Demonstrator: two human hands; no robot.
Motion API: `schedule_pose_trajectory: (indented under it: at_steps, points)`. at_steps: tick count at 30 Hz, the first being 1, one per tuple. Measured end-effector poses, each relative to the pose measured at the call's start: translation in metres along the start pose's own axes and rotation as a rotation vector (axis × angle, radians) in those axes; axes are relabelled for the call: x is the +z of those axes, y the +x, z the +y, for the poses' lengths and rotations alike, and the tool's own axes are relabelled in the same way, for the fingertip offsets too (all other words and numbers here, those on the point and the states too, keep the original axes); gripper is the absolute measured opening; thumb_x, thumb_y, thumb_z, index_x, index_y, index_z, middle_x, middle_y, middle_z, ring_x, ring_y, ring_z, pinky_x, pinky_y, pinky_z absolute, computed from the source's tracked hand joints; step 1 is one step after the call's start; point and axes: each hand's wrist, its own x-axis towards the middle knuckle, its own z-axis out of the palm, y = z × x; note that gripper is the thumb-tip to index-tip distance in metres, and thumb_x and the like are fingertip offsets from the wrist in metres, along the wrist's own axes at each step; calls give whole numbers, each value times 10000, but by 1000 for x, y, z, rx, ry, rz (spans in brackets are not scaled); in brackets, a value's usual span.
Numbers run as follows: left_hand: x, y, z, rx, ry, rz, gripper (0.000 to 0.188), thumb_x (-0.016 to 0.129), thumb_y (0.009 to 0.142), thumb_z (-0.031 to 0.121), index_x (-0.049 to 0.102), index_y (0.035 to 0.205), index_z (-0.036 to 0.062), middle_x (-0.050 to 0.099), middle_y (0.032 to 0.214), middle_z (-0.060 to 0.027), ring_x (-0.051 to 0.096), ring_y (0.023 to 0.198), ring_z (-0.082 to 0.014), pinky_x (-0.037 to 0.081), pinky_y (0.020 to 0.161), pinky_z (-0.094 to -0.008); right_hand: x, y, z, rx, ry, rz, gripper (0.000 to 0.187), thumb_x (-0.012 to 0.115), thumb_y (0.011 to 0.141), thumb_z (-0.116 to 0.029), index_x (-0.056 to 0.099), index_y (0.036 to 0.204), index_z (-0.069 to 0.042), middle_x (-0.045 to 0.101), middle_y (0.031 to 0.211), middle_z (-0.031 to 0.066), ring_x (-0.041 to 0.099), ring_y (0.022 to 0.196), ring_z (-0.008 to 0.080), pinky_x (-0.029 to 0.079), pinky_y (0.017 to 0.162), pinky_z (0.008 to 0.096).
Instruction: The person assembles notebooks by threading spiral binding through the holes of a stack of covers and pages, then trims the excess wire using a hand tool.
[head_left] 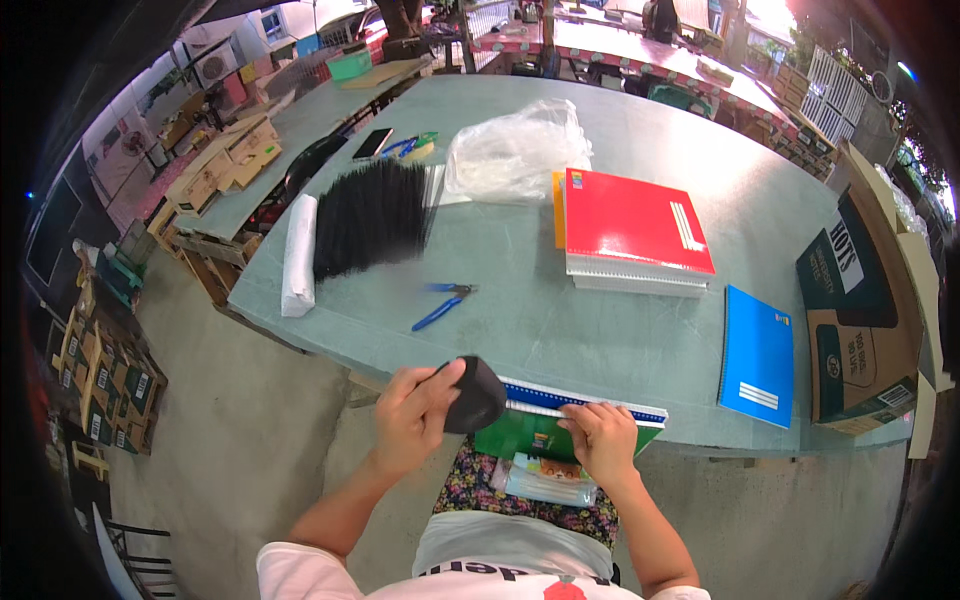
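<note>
My left hand (408, 415) grips a rounded black object (474, 397), whose exact kind I cannot make out, beside the left end of a green-covered notebook (520, 440). The notebook leans at the table's near edge with its white-edged, hole-punched side up. Along that side, my right hand (603, 440) is closed on the notebook, thumb and fingers pinching near the holes. Directly behind it shows a blue strip with a row of holes (585, 400). Beyond my left hand, blue-handled cutting pliers (445, 305) lie on the table.
A heap of thin black strands (370, 220) lies beside a white roll (298, 258). Farther back are a phone (373, 144) and a clear plastic bag (520, 150). A red-topped notebook stack (637, 220), a blue notebook (757, 355) and a cardboard box (865, 350) occupy the right side.
</note>
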Motion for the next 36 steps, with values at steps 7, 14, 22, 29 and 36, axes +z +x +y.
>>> schedule_pose_trajectory:
  at_steps: [7,14,22,29,36]
  points:
    - [6,4,6,108,-47,-56,410,593,769,17,618,1150,166,584,823,-106,572,732,-250,492,658,-351,-1,5,-1,18,23,-5,123,689,702,-122,649,819,-115,594,661,14,568,641,201,375,583,332]
    - [27,4,11,37,-50,-319,427,624,745,-8,626,1140,154,588,815,-104,583,722,-229,496,635,-321,1,1,5,12,0,-2,143,672,725,-166,650,858,-119,594,673,12,559,632,197,383,577,336]
    - [30,19,21,107,-30,-280,409,624,759,-7,628,1131,162,593,821,-92,584,732,-224,493,625,-321,-50,4,0,181,-83,-323,193,669,763,-253,642,867,-94,646,769,84,625,790,258,474,716,381]
    - [46,14,16,159,-84,-301,411,610,793,16,606,1172,173,607,825,-101,586,720,-230,487,634,-323,-50,-53,65,714,997,-55,241,696,722,-3,675,962,-9,680,897,80,622,809,146,484,752,276]
    - [61,14,17,240,-28,-329,397,639,772,54,625,1146,186,611,807,-90,592,712,-228,502,601,-326,-36,-51,55,767,1073,-15,215,647,728,77,681,929,9,672,862,74,605,801,131,485,745,265]
